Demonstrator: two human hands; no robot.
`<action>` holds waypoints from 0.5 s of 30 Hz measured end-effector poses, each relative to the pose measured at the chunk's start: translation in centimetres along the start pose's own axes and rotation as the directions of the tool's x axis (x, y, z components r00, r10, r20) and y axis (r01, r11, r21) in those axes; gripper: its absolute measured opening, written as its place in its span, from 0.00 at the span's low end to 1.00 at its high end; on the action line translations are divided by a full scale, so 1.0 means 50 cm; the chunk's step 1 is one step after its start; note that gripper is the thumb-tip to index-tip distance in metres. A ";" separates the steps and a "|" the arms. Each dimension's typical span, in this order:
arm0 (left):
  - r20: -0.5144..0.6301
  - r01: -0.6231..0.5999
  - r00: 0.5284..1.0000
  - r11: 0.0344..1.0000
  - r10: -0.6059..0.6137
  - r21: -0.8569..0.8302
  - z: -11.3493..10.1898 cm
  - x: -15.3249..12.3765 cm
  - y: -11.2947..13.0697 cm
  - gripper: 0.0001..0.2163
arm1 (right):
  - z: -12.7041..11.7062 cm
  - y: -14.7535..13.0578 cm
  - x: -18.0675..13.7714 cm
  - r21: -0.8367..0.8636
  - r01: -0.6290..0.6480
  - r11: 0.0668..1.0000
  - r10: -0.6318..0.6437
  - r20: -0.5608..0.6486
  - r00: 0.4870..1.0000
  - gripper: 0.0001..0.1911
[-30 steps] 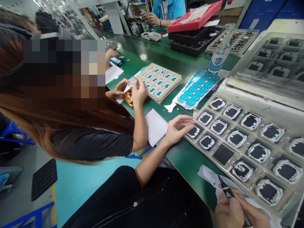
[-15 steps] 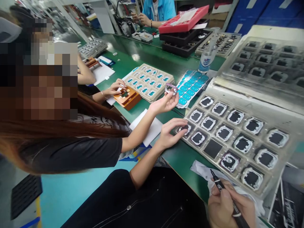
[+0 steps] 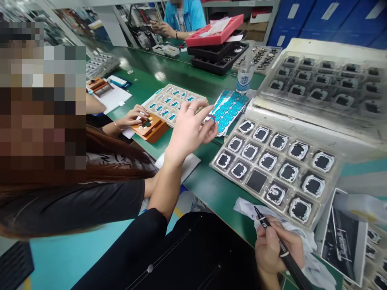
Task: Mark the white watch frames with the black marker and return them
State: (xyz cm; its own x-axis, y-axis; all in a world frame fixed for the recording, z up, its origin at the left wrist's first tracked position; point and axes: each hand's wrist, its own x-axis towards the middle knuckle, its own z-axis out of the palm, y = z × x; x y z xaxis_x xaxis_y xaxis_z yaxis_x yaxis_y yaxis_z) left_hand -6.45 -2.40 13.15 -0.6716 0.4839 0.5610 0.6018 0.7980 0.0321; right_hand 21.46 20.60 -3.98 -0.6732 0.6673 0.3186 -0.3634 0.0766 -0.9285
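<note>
To the left of your left hand point(image 3: 190, 129), a co-worker's hand point(image 3: 133, 117) rests at an orange jig point(image 3: 149, 127). Beyond it is a tray of blue parts point(image 3: 169, 105). Your left hand is raised over the bench, with its fingertips closed on a small part point(image 3: 211, 118). The view is poor here, and another person's forearm runs up behind your wrist, so their fingers may be on the part too.

The step in hand looks like taking over that part. Make sure the pinch is yours alone before you draw it away.

Just right of those fingertips lies the blue sticker sheet point(image 3: 231, 106). Lower right sits the clear tray point(image 3: 335, 177), with one empty pocket point(image 3: 256, 180) near its front edge. Seating the part there would call for a level, square approach.

Furthest right, your right hand point(image 3: 272, 245) is wrapped around a black pen point(image 3: 284, 253) over a white cloth point(image 3: 314, 266).
</note>
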 end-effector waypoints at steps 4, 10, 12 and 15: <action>0.094 -0.057 0.994 0.996 0.063 -0.069 -0.001 0.024 -0.028 0.14 | -0.010 0.005 -0.007 0.030 0.055 0.998 -0.056 0.018 0.998 0.06; -0.231 -0.005 0.969 0.925 -0.089 -0.379 -0.020 -0.007 0.026 0.09 | -0.012 0.007 -0.015 -0.006 0.055 0.998 -0.055 0.013 0.998 0.04; -0.225 0.040 0.949 0.793 -0.221 -0.607 -0.013 -0.036 0.068 0.14 | -0.011 0.006 -0.014 0.003 0.061 0.998 -0.061 0.016 0.998 0.04; 0.042 0.260 0.925 0.548 -0.378 -0.795 0.008 -0.088 0.137 0.19 | -0.007 0.002 -0.010 0.013 0.068 0.998 -0.069 0.018 0.997 0.06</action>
State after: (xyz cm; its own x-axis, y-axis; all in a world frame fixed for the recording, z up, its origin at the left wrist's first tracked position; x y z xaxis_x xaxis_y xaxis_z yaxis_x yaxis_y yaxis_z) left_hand 0.44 1.07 10.54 -0.8670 0.1606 0.4717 0.4983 0.2775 0.8214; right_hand 22.00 20.55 -4.29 -0.6582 0.6470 0.3850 -0.4172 0.1121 -0.9018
